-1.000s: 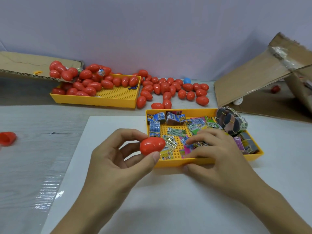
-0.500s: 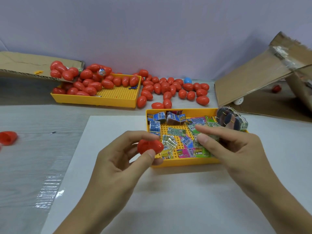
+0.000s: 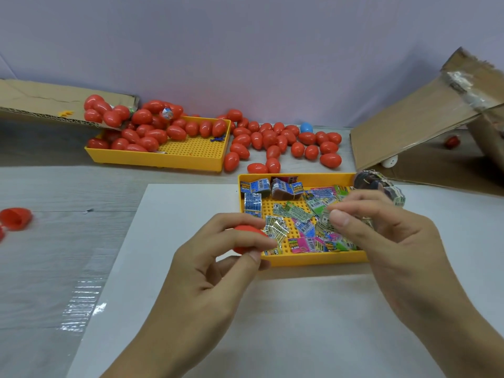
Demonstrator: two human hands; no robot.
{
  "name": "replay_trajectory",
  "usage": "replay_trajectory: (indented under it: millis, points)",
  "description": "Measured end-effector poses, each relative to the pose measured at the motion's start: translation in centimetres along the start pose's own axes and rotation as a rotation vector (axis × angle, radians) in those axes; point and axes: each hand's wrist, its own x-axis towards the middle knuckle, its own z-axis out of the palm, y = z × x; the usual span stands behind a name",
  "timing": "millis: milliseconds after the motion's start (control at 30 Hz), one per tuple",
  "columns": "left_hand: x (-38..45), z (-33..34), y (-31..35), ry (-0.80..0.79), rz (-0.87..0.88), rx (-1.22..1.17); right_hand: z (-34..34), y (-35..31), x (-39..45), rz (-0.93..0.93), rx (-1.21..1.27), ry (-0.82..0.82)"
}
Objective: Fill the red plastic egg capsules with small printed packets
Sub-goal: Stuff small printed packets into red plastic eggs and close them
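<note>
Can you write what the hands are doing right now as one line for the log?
left hand: holds red egg capsule | right hand: pinches small packet above near yellow tray | capsule: not yet filled

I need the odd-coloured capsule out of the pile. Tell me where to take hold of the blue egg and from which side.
Pinch the blue egg across its rounded upper part, coming from above. Only its top shows: red eggs crowd its near side and flanks, and the wall is right behind it, so a grip from the side looks blocked.
</note>
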Motion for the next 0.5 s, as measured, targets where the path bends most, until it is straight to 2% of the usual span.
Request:
replay_trajectory:
  millis: [100,233,500]
  points:
    - [-0.3,0.7,0.0,-0.006,0.017,0.024,0.9,-0.4,-0.6,0.176,0.233,-0.157]
    - [-0.7,1.5,0.0,-0.036,0.011,0.009,1.5,-0.4,-1.2,0.333,0.318,-0.248]
    - [-0.9,1.9,0.1,-0.004,-0.031,-0.051,2.0,-0.7,-1.7,0.332,0.279,-0.267]
